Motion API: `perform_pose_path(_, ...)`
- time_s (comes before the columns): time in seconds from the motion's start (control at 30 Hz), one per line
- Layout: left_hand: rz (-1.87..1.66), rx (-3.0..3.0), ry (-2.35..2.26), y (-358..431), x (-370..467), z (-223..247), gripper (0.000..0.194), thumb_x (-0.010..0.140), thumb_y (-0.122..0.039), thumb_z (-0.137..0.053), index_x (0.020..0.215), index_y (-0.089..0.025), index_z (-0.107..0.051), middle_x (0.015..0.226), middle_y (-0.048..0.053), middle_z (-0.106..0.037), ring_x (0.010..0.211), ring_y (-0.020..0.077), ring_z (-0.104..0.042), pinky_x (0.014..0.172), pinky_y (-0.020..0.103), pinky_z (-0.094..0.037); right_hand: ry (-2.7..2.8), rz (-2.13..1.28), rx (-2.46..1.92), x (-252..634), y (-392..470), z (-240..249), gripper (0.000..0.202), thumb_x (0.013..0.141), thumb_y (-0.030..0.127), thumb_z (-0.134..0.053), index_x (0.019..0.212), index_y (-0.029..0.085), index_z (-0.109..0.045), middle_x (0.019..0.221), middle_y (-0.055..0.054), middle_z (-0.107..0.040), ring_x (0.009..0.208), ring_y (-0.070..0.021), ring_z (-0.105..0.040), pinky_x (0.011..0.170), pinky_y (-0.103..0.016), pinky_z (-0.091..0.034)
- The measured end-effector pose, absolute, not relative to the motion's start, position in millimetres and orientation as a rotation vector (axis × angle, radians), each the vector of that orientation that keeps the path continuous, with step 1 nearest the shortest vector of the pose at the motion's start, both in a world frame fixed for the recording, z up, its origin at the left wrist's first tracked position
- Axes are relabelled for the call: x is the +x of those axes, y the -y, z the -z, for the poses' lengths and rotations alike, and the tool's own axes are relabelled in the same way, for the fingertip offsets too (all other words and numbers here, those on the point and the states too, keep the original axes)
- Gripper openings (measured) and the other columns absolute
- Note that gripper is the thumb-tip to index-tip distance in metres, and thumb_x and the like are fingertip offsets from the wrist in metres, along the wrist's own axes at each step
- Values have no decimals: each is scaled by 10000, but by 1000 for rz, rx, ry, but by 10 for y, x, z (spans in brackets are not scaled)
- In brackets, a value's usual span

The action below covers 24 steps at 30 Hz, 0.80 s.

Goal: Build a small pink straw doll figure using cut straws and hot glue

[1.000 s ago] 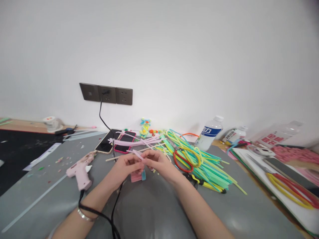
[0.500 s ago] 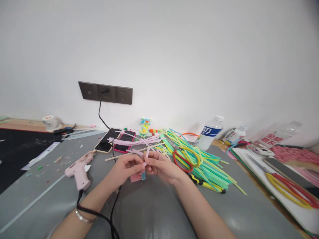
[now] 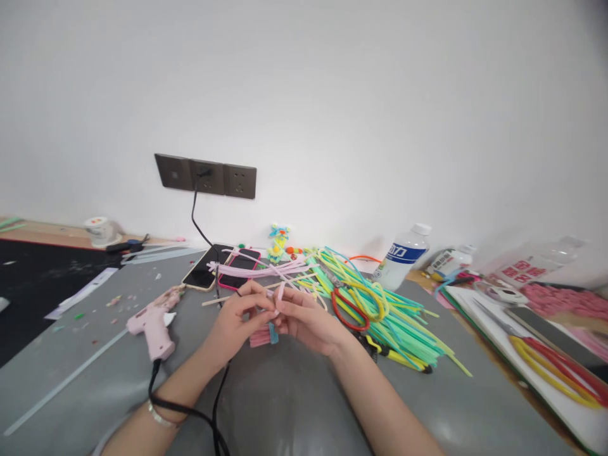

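Close together over the grey table, my left hand (image 3: 244, 320) and my right hand (image 3: 308, 322) pinch a short pale pink pipe cleaner (image 3: 281, 291) between the fingertips. One end of it sticks up above the right fingers; the rest is hidden by the hands. Just below the fingers shows a small pink bundle (image 3: 259, 338) with a blue piece (image 3: 273, 334) at its right side. I cannot tell whether the pipe cleaner is joined to it. Behind the hands lie loose light-pink pipe cleaners (image 3: 247, 271).
A pink glue gun (image 3: 154, 326) lies left, its black cable (image 3: 185, 408) crossing my left forearm. Two phones (image 3: 204, 271) lie behind. To the right are green and yellow pipe cleaners (image 3: 403, 323), red-and-yellow-handled scissors (image 3: 351, 310) and a bottle (image 3: 401, 256).
The view has shifted slightly. My left fingers have moved a little over the pink pipe cleaner, while my right hand keeps its pinch.
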<state>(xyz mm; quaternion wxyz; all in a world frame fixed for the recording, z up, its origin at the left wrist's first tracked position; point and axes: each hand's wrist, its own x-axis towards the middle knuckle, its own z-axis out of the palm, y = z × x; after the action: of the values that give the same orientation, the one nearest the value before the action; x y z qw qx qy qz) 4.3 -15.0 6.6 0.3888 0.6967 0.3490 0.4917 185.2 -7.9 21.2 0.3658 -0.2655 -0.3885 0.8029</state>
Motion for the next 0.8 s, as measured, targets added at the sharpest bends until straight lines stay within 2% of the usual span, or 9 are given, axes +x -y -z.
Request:
perform_pose_path(0.17, -1331, 1852, -860, 160, 30, -82, 96, 835, -244, -692, 781, -197, -755, 770, 12, -558, 679, 126, -518, 610, 226, -416, 1005, -2141, -650, 1894, 80, -229, 314, 723, 310, -848, 866, 152, -618, 791, -2, -684, 710, -95, -667, 677, -205, -511)
perform_pose_path(0.37, -1334, 1954, -852, 160, 21, -82, 182, 844, -351, -698, 762, -210, -776, 755, 15, -546, 633, 123, -498, 585, 238, -417, 1011, -2163, -644, 1926, 63, -210, 307, 718, 238, -853, 918, 136, -643, 797, -3, -700, 700, -81, -675, 713, -200, -530)
perform_pose_path(0.57, -1370, 2029, -885, 162, 19, -100, 201, 859, -363, -673, 764, -213, -766, 760, 27, -579, 648, 139, -526, 628, 264, -456, 1013, -2146, -649, 1927, 66, -208, 272, 726, 267, -845, 839, 142, -631, 765, 8, -677, 669, -76, -648, 620, -177, -505)
perform_pose_path(0.8, -1391, 2075, -923, 140, -1, -87, 137, 850, -315, -680, 819, -212, -765, 754, 36, -606, 700, 165, -566, 655, 276, -479, 1057, -2109, -662, 1960, 77, -248, 316, 707, 293, -857, 834, 171, -595, 793, 14, -670, 710, -109, -689, 571, -175, -500)
